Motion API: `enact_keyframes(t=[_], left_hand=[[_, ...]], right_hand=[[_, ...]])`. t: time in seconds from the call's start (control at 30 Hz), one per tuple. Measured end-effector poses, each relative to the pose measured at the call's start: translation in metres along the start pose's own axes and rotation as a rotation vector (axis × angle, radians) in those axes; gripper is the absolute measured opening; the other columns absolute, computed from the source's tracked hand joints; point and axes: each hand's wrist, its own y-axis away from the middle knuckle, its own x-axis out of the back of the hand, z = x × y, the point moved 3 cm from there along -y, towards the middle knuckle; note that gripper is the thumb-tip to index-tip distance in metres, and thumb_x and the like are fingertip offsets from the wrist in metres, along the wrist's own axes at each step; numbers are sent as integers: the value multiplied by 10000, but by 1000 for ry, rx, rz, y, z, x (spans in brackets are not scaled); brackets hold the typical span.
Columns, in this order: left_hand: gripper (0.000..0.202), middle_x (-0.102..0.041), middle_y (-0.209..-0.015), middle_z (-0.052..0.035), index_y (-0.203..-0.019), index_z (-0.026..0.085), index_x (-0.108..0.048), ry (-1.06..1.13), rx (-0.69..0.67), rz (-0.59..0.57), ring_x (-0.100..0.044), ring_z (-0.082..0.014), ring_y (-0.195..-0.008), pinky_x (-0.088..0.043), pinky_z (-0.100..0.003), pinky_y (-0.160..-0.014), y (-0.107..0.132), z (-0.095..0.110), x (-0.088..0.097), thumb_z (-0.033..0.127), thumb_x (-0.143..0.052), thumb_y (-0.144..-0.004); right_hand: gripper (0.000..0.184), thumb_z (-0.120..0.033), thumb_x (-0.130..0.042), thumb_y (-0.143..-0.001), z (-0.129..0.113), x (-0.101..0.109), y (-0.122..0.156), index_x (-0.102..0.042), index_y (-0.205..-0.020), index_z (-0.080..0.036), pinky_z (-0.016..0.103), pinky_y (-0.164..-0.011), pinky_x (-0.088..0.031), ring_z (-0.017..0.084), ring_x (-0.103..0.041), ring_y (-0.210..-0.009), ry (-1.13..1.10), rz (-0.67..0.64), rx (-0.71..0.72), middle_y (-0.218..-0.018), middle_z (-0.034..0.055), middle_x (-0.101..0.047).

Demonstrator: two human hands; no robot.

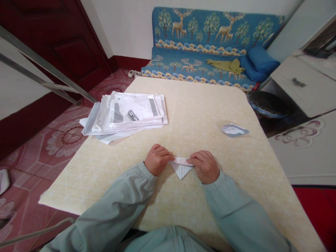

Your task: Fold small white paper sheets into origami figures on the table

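Pale green sleeves point(123, 199) lie nearest. The left fingers point(166, 157) and right fingers point(195, 159) pinch opposite ends of folded paper point(181, 169) on the tabletop point(199, 108).

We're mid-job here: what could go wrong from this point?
1. The left hand and right hand pinch opposite ends of the folded paper; an uneven pull might skew or tear it.
2. The stack overhangs the left edge of the table, so a bump could send sheets over.
3. The silver object lies on top of the stack and might slide if the sheets shift.
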Motion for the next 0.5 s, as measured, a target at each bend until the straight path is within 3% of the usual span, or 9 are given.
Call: enact_keyframes(t=[0.17, 0.37, 0.5], left_hand=[[253, -704, -749, -26, -795, 202, -695, -70, -2, 12, -585, -123, -691, -390, -294, -686, 1, 2, -1, 187, -472, -912], [235, -667, -701, -23, -820, 213, -695, -130, 29, -43, -578, -121, -662, -380, -282, -649, -8, 3, -3, 256, -487, -921], [231, -670, -725, -21, -810, 213, -696, -105, 46, -63, -575, -126, -663, -389, -273, -638, -12, 2, -6, 285, -503, -916]], right_hand=[[240, -107, -507, -862, 0, -1, 1, -708, -791, -218, 306, -717, -392, 155, -556, -750, 24, 26, -16, -747, 33, -664], [140, -269, -592, -859, 3, -5, -7, -697, -786, -213, 305, -728, -397, 164, -579, -734, 49, -72, -120, -728, 28, -663], [156, -272, -592, -859, 3, -7, -14, -676, -746, -203, 301, -715, -389, 165, -579, -721, 66, -100, -133, -719, 28, -660]])
